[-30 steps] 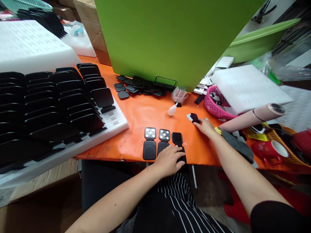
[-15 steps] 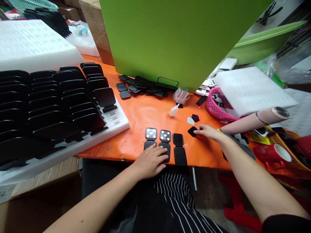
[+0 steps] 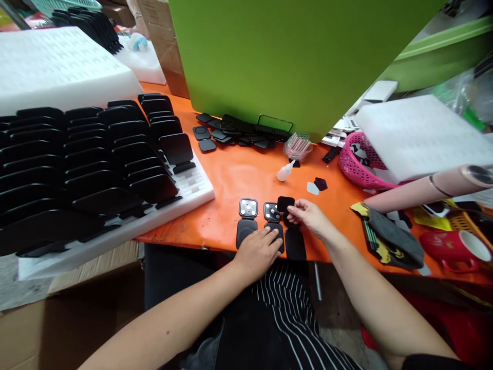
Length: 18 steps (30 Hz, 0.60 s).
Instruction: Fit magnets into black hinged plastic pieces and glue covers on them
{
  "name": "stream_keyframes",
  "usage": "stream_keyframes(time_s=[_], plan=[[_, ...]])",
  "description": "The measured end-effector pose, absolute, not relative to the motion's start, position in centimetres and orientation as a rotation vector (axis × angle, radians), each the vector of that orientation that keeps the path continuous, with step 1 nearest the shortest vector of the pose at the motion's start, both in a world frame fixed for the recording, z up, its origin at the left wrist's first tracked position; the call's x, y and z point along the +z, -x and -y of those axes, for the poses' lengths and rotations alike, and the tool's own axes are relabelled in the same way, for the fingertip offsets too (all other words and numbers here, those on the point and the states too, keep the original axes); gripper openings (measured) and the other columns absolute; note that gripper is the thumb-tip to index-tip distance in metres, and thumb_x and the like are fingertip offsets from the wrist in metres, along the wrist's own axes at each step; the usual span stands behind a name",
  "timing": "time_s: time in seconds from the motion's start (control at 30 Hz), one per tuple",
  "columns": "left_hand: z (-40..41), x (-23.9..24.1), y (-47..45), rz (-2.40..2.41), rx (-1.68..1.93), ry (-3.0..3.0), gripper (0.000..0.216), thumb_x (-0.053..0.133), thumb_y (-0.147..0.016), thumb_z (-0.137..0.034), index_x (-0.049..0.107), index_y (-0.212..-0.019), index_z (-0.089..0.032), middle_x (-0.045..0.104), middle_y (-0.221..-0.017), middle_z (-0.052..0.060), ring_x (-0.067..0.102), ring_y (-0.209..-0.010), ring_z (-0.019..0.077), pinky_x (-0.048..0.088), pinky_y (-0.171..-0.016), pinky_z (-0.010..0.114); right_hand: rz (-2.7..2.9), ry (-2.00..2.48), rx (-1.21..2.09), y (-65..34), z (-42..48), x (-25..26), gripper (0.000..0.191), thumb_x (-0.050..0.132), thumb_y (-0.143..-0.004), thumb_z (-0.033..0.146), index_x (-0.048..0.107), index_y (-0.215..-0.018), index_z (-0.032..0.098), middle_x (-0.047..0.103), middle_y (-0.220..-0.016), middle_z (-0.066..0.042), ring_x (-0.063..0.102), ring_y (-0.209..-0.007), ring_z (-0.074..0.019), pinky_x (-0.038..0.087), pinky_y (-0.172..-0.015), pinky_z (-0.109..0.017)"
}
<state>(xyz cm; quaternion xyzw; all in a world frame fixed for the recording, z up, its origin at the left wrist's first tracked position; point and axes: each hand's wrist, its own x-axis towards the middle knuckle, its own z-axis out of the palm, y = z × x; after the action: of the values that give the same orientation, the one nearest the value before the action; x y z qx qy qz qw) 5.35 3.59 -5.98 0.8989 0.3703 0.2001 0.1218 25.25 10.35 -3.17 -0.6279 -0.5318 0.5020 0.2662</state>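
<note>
Along the front edge of the orange table lie three black hinged two-panel pieces. The left piece [image 3: 247, 232] and the middle piece [image 3: 272, 210] show white dots on their upper panels. My left hand [image 3: 259, 250] rests with outstretched fingers on the lower panel of the middle one. Between thumb and fingers, my right hand [image 3: 304, 215] pinches a thin black square pad [image 3: 285, 204], held just over the middle and right upper panels. It partly hides the right piece [image 3: 295, 244]. A small white dropper bottle [image 3: 285, 171] stands beyond.
White foam racks [image 3: 196, 198] full of black panels fill the left side. A green board [image 3: 285, 61] rises behind a pile of black pieces [image 3: 239, 132]. To the right are a pink basket [image 3: 360, 172], a pink flask [image 3: 431, 190], a grey glove [image 3: 396, 239] and a red mug [image 3: 447, 246].
My right hand has lifted the black pad off the table and carried it left, over the upper panels. My left hand stays on the middle piece. The view has shifted slightly.
</note>
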Motion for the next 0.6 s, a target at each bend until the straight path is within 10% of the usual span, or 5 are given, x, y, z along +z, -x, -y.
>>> stream_keyframes(time_s=[0.6], plan=[[-4.5, -5.1, -4.8, -1.042, 0.474, -2.526, 0.034, 0.044, -0.084, -0.037, 0.052, -0.114, -0.024, 0.052, -0.122, 0.002, 0.035, -0.122, 0.0221, 0.022, -0.103, 0.043, 1.780, 1.824, 1.014, -23.2, -10.1, -5.6, 0.033, 0.045, -0.080, 0.047, 0.051, -0.066, 0.018, 0.050, -0.056, 0.003, 0.045, -0.053, -0.0126, 0.031, -0.050, -0.023]])
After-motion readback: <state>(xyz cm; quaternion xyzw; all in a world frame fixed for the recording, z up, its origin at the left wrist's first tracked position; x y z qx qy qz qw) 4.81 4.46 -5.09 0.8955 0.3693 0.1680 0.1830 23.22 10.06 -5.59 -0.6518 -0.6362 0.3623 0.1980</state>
